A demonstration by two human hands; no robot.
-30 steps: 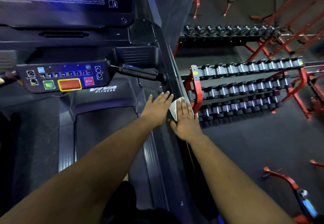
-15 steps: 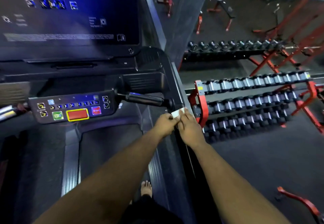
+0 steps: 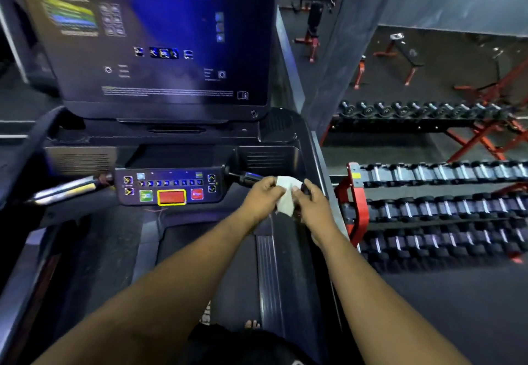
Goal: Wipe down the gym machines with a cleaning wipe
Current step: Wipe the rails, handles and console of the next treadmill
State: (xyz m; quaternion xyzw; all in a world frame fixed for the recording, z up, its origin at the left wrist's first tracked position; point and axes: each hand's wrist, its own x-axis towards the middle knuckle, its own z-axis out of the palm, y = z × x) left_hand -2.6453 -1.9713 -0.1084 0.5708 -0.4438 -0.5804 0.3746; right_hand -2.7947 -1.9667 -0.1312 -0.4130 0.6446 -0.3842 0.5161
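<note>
I stand on a black treadmill point(image 3: 268, 264) facing its console. A white cleaning wipe point(image 3: 286, 195) is held between both hands just in front of the short black handle point(image 3: 246, 178) that sticks out to the right of the control panel point(image 3: 168, 189). My left hand point(image 3: 261, 196) pinches the wipe's left edge with curled fingers. My right hand point(image 3: 312, 204) grips its right side, fingers curled over it. The wipe hangs loosely above the right side rail.
A large dark screen point(image 3: 154, 39) rises above the panel. A silver handle point(image 3: 65, 190) juts out at the left. To the right stands a red rack of dumbbells point(image 3: 437, 210), with another rack point(image 3: 423, 113) and red benches on the dark floor behind it.
Both hands lifted off the right side rail and moved forward and up with the wipe, from pressing it flat to holding it between them near the handle. The view tilted upward.
</note>
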